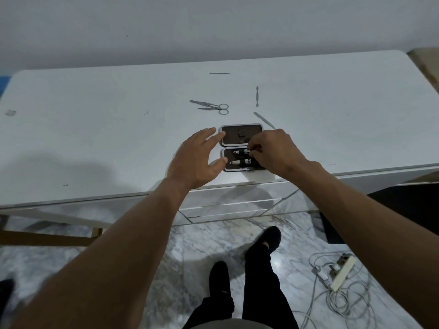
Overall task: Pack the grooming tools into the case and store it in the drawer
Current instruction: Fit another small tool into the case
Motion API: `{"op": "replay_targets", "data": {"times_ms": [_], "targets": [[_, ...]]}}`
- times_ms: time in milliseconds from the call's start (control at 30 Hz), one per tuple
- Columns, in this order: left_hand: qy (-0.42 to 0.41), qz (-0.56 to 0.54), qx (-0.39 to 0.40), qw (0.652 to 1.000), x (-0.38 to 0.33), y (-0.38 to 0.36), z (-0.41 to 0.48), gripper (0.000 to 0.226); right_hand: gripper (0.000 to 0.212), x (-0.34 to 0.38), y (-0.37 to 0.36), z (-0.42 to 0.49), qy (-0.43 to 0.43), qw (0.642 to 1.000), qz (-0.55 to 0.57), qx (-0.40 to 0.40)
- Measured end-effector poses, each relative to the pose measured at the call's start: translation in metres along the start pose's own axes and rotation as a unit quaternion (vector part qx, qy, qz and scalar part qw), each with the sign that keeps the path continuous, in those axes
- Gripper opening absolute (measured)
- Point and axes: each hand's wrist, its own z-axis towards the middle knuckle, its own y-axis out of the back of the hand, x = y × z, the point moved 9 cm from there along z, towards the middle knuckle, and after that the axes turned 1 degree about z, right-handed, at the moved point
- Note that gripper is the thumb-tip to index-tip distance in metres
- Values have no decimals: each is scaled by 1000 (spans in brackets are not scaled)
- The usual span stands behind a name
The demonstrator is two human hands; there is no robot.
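A small dark case with a pale rim lies open near the front edge of the white table. Its near half holds two nail clippers: a larger clipper and a small clipper. My right hand pinches the right end of the small clipper inside the case. With straight fingers, my left hand rests against the case's left side. Scissors, a flat file, a thin double-ended tool and a slim pick lie loose behind the case.
White drawer fronts sit under the table edge below the case. My legs and dark shoes stand on the marble floor. A power strip with tangled cables lies on the floor at the right.
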Motion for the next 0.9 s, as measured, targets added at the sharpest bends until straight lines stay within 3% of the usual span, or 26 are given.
{"op": "replay_targets", "data": {"times_ms": [900], "targets": [[1,-6,-2,1000,-1,1,-1,66,19,2,-1,3,5,999,33,-6]]}}
